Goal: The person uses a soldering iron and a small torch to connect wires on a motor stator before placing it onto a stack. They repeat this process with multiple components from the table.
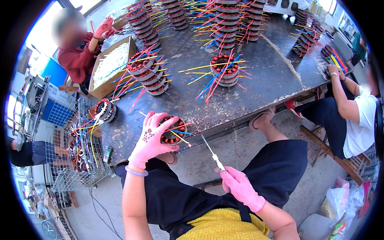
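My left hand (147,143), in a pink glove, grips a motor stator (177,139) at the table's near edge. The stator is a ring with red lining, and yellow, blue and red wires stick out of it. In my pink-gloved right hand (244,191) is a slim tool with a white handle (218,161) and a thin metal shaft. Its tip points up and left, to the right of the stator and apart from it. What kind of tool it is, I cannot tell. Another stator (105,110) with white lacing sits left of my left hand.
On the dark table (184,102) stand a short stator stack (150,78), a stator pair (227,82) and several taller stacks (227,28). An open carton (97,91) of white pieces lies far left, beside a person in red. A wire basket (60,168) is left; a seated person, right.
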The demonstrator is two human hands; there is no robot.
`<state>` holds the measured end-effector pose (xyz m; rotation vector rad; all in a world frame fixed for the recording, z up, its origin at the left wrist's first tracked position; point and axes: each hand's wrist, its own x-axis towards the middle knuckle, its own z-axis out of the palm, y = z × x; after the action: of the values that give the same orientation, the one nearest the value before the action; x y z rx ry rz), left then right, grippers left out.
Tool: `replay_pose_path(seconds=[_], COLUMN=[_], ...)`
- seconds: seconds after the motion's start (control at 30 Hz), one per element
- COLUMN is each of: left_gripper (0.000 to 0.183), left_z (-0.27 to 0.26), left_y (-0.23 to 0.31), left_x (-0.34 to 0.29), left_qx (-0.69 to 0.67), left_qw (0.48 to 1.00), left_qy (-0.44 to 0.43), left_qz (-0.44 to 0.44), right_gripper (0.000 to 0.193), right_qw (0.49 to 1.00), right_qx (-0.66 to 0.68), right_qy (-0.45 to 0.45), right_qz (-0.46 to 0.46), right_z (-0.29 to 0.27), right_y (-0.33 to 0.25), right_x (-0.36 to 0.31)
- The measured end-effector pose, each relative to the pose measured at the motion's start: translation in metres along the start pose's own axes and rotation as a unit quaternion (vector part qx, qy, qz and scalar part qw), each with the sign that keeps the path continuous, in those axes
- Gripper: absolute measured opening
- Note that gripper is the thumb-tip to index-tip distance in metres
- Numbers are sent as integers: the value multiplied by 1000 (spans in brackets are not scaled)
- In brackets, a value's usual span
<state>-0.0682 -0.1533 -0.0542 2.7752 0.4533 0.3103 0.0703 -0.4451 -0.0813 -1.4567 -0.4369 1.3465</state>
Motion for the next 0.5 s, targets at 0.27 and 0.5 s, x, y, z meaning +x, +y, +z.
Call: replay_pose_path(seconds=[0.27,0.5], left_gripper=[92,90], left_z=[0,-1], left_y=[-3,-6], left_x=[2,3], left_qx=[2,1], left_qw=[1000,1000], left_qy=[7,-3], left_qz=[16,29], right_gripper=[36,35], right_qw=[1000,1000], right_qx=[8,5], right_qy=[-7,-10], right_qz=[6,5], right_z=[4,4], right_y=[-6,-7], right_x=[2,3])
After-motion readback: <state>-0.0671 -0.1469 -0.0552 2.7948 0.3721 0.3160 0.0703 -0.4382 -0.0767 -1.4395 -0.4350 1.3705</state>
